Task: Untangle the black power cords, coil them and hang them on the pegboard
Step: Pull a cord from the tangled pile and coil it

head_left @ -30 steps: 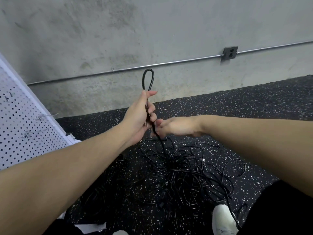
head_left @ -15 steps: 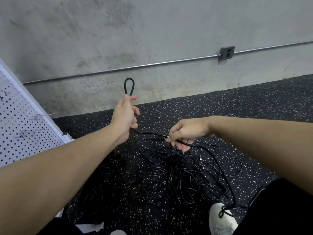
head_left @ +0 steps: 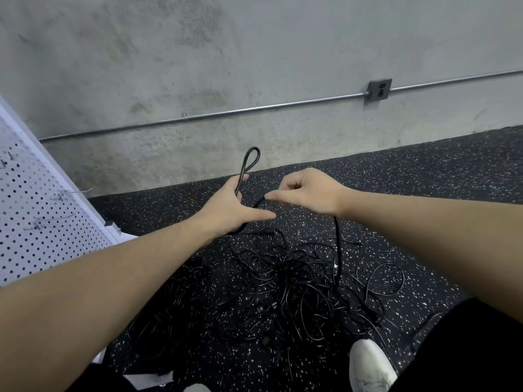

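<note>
Centrally, left hand [head_left: 226, 207] raised above floor, thumb extended sideways, fingers curled round doubled length of thin black power cord [head_left: 245, 171]; narrow closed loop of that cord standing upright above fingers, against grey concrete wall [head_left: 254, 52]. Right hand [head_left: 308, 193] just beside left, fingertips apart from it, thumb and forefinger pinching same black cord near its bend, remaining fingers curled inward. From right hand, cord dropping under wrist and down into tangled heap of black power cords [head_left: 291, 284] lying on black rubber floor flecked with white [head_left: 424, 171]. Heap spread between both forearms; individual cords not separable by eye, several small plugs half visible within. Second, darker mass of cord at lower left of heap, hard to make out against floor. White perforated pegboard [head_left: 34, 222] at left edge, leaning, cut off by frame; thin metal hooks [head_left: 70, 192] projecting from it, carrying nothing. No containers visible. Grey metal conduit [head_left: 226, 113] running along wall into grey outlet box [head_left: 379, 89]. White shoe [head_left: 370, 366] at lower edge, partly cut off, beside dark trouser leg [head_left: 467, 349]. Pale sheet-like scraps at bottom left, identity unclear.
</note>
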